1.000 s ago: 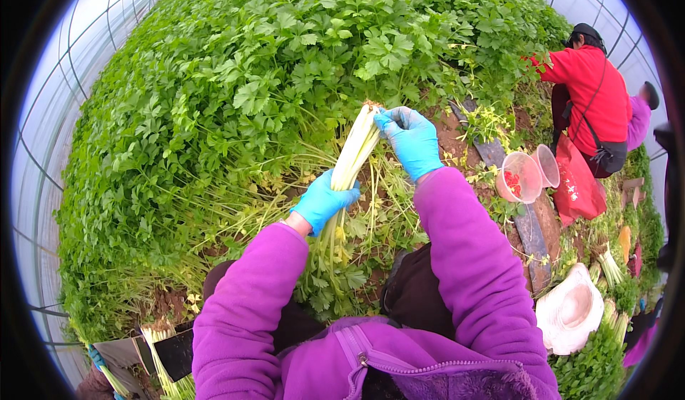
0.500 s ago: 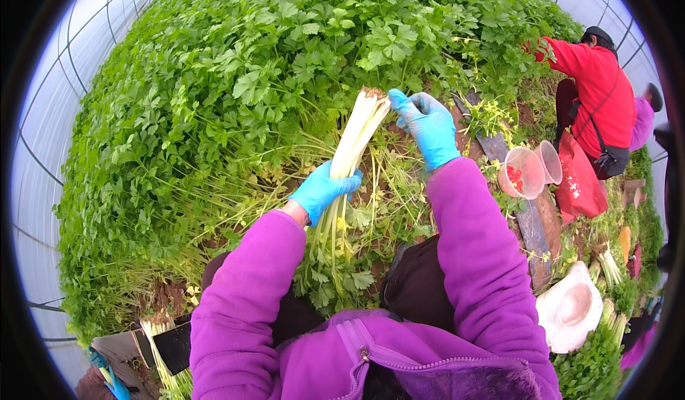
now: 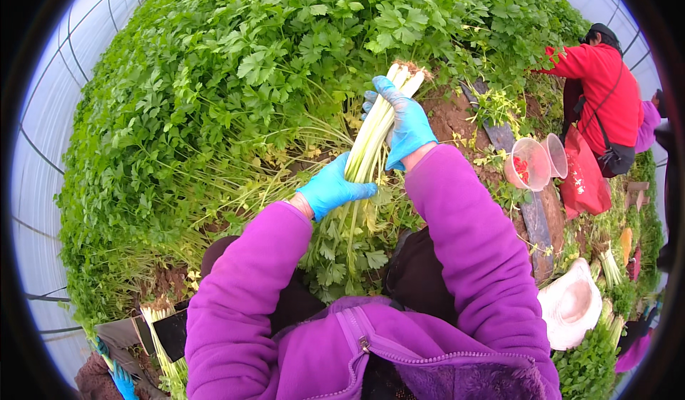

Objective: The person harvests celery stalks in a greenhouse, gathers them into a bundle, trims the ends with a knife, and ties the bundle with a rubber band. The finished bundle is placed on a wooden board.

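Observation:
A bunch of celery slants in front of me, its pale stalks and brown root ends pointing up and away. Its leaves hang down between my knees. My left hand, in a blue glove, grips the stalks around their middle, thumb across them. Closer to the root ends, my gloved right hand is wrapped round the same bunch. Its fingertips show on the left side of the stalks.
Dense standing celery fills the far and left side. To the right are clear plastic tubs, a red bag, a pale hat and a co-worker in red. Cut celery lies at lower left, near another person's gloved hand.
My right hand has moved left from beside the root ends and closed round the stalks. The bunch has shifted slightly up and to the right, my left hand still on it.

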